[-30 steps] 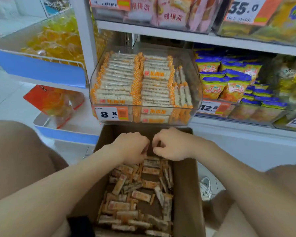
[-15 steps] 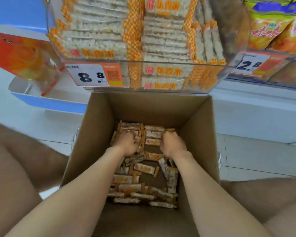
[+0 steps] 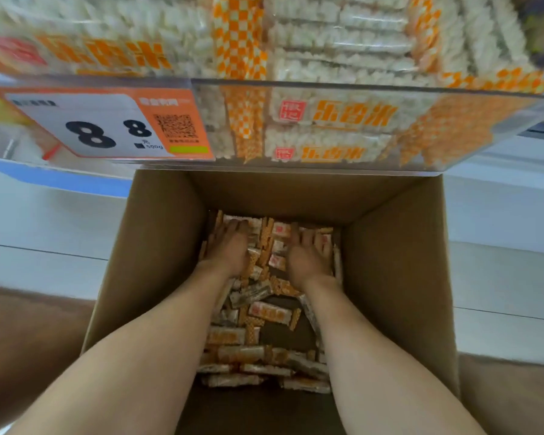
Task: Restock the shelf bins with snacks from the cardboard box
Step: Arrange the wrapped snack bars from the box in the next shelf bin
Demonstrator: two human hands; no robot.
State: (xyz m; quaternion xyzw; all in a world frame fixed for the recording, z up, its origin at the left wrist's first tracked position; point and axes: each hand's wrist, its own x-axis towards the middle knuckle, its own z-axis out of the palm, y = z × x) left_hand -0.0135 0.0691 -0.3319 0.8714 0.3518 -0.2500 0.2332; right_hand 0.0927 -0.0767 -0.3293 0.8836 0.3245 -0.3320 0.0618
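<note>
Pale tiled floor around a brown cardboard box; inside, left grip and right grip lie flat, fingers straight, gripping nothing, on crinkly rectangular snack bars beneath

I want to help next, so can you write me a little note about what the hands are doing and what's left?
Left hand: open, fingers flat on loose snack bars at the far end of the cardboard box.
Right hand: open, flat on the bars beside it; neither grips one yet.
Shelf bin: above the box's far edge, packed with neat rows of bars.
Done: bin looks mostly full.
Left: gather the bars scattered over the box bottom and fit them into the bin.
</note>
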